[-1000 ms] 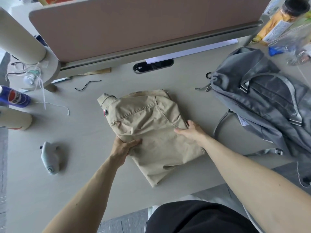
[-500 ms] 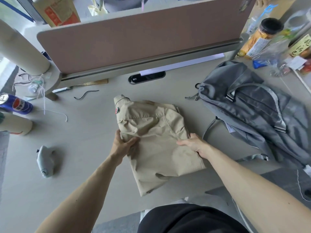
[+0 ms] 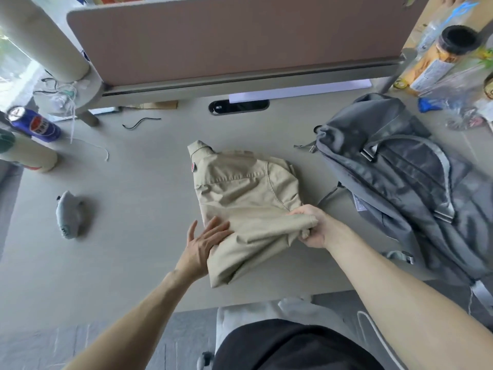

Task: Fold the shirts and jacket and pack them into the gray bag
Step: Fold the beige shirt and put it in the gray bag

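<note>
My left hand [image 3: 205, 244] lies flat, fingers straight and slightly spread, resting on the near left edge of the folded beige cotton jacket [image 3: 240, 188]. My right hand [image 3: 310, 227] curls tight around a bunched fold of it. Both bare forearms reach forward.

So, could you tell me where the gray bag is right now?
In the head view, the gray bag lies on the right side of the desk, just right of the folded beige jacket and in front of the black-lidded jar.
</note>
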### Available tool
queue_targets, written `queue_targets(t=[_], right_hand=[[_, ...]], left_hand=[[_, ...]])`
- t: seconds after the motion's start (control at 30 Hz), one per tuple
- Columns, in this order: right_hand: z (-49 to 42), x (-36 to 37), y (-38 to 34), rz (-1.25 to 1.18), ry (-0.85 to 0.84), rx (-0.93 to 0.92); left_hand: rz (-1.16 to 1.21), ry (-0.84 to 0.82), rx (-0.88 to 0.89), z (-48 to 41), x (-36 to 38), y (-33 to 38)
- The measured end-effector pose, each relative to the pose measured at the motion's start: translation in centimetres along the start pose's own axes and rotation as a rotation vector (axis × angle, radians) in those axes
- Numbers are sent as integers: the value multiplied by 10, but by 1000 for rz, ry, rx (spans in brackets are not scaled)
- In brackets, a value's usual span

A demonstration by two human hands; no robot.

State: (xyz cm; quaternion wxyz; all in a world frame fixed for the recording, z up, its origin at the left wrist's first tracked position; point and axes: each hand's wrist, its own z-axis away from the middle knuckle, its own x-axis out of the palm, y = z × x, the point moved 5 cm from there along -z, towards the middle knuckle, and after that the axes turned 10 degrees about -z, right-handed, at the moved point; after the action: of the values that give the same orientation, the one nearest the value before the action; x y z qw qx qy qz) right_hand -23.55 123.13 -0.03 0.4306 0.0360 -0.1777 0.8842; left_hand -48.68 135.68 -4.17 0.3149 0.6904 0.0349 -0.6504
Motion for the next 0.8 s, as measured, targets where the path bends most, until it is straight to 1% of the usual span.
queue_targets(t=[0.07,0.1,0.17,0.2,0.23,0.27,0.3,0.33,0.37,0.4,0.47,0.53,0.63,0.73,0.8], right_hand=[[2,-7,-4,2,-1,-14],[3,-10,-6,42,4,-22],[-1,-15,-14,213,37,-81],[-1,-16,-22,292,59,-178],[-2,-16,-32,318,59,-320],[-1,-12,-42,316,-1,-456],[3,-4,-51,326,-115,-568],[6,6,-57,383,-221,-637],[8,15,-62,484,-266,-676],[7,22,-67,585,-270,-693],[2,31,-78,724,-154,-724],[-5,39,-86,761,-1,-742],[-21,42,-88,784,236,-695],[-37,43,-83,790,350,-649],[-45,45,-81,852,432,-641]], left_hand=[[49,126,-7,-7,-12,3],[137,174,-66,-12,-20,0],[458,142,-367,-22,-36,-12],[589,83,-526,-25,-38,-19],[655,40,-616,-29,-38,-27],[693,9,-659,-34,-40,-34],[737,-13,-679,-40,-40,-40],[791,-24,-691,-46,-41,-45],[837,-35,-687,-52,-41,-51],[866,-56,-677,-57,-41,-55],[865,-132,-704,-65,-38,-61],[847,-181,-789,-72,-36,-63],[776,-83,-958,-78,-36,-68],[649,-11,-1035,-77,-36,-74],[554,18,-1051,-76,-37,-75]])
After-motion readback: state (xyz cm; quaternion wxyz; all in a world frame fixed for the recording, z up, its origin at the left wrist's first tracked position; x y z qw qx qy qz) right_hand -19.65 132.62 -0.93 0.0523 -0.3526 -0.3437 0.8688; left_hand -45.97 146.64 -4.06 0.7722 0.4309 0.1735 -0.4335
